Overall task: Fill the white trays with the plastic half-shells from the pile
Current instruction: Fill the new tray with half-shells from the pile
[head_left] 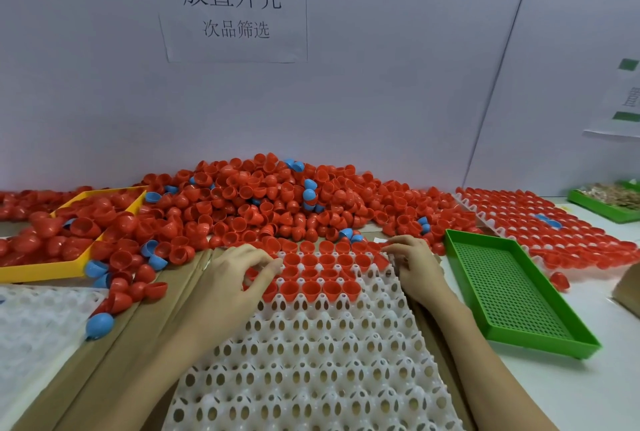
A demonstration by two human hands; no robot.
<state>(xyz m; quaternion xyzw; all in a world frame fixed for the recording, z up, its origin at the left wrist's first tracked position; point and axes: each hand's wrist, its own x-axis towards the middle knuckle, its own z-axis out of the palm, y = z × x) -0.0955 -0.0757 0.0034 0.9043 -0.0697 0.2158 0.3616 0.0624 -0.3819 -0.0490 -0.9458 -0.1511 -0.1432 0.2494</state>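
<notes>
Seating red half-shells [309, 287] in the white tray [311, 361]; far rows filled, pile [259, 198] just behind. Left hand [235, 278] pinched a shell at the third row; right hand [415, 264], fingers curled, gripped one at the tray's edge. Risk: a tilted shell popping out, or a blue shell [99, 325] slipping in.

A green perforated plastic tray [512, 292] lies at the right, near a second green tray [604, 210] of brownish scraps (contents too blurred to name). A yellow plastic frame [41, 269] sits at left. A white paper sign [230, 2] with printed characters hangs on the pale wall [381, 67].
</notes>
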